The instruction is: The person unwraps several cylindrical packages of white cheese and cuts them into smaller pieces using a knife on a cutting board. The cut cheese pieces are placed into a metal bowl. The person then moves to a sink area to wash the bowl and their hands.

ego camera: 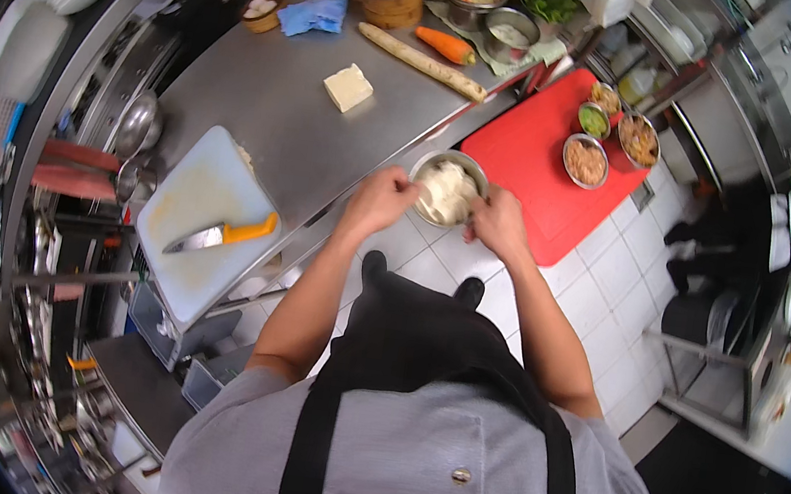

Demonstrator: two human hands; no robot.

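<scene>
A round metal bowl (448, 188) with a pale, creamy food in it is held over the floor, between the steel counter and the red cutting board. My left hand (381, 201) grips its left rim. On the right side of the same bowl, my right hand (497, 219) has its fingers closed on the rim. A pale block (347, 88), tofu-like, lies on the steel counter (236, 94). Behind it are a long pale root (422, 63) and a carrot (444, 46). A knife with a yellow handle (249, 228) rests on the white cutting board (197, 200).
Several small metal containers of chopped food, one with pale minced food (585, 161), stand on the red cutting board (514, 187). Bamboo steamers (391, 8), a blue cloth (313, 15) and metal bowls (510, 35) line the counter's back. At the right stands a metal-framed table (708, 352).
</scene>
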